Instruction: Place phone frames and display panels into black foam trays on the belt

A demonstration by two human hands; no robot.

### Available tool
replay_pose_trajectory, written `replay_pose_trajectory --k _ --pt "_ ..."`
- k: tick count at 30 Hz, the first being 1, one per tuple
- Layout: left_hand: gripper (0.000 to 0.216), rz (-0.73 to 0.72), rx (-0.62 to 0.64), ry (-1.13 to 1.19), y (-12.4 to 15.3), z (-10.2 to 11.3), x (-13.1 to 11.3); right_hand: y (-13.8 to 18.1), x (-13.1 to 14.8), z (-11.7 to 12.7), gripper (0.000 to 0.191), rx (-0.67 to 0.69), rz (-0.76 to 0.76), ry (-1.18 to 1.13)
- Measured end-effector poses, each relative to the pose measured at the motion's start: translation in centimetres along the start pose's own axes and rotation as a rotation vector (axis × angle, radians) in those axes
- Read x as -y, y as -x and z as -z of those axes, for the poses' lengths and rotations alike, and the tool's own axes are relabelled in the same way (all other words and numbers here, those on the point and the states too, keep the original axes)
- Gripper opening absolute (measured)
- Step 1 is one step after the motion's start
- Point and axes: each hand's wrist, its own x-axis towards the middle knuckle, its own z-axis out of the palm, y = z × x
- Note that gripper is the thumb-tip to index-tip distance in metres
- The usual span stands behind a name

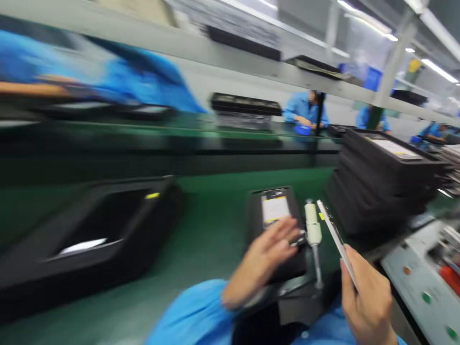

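Note:
My right hand is closed on a thin flat white panel, held on edge and tilted up to the left. My left hand rests with fingers stretched out on a small black tray that carries a flat part with a pale label. Between the two hands stands a cream-coloured tool on a metal stem. Both sleeves are blue.
A large black tray lies on the green belt at left, blurred. A stack of black trays stands at right, with a grey control panel nearer. People in blue work across the line.

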Motion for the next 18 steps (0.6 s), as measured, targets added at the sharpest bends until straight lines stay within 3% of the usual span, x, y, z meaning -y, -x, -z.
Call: replay_pose_trajectory --k 2,3,5,7,9,14,18 --pt "0.084 0.066 0.030 0.189 -0.1 -1.6 1.2 0.8 1.8 -5.0 0.054 0.025 0.071 -0.084" --pt "0.081 0.070 -0.025 0.263 -0.7 -2.0 1.6 1.3 2.6 -6.8 0.056 0.068 0.088 -0.104" --pt "0.074 0.082 -0.113 0.362 -2.3 -1.6 1.9 2.2 3.5 -8.7 0.055 0.189 0.085 -0.141" --pt "0.067 0.100 -0.145 0.398 -3.6 0.0 1.8 3.0 3.0 -9.0 0.050 0.272 0.000 -0.203" --pt "0.064 0.128 -0.114 0.406 -4.2 1.8 1.7 3.5 1.9 -8.6 0.046 0.261 -0.235 -0.280" --pt "0.066 0.138 -0.049 0.462 -5.0 4.1 1.9 3.4 0.7 -8.9 0.054 0.334 -1.118 -0.760" --pt "0.067 0.148 -0.018 0.491 -5.3 4.5 1.6 2.2 1.7 -10.3 0.057 0.363 -1.448 -1.226"
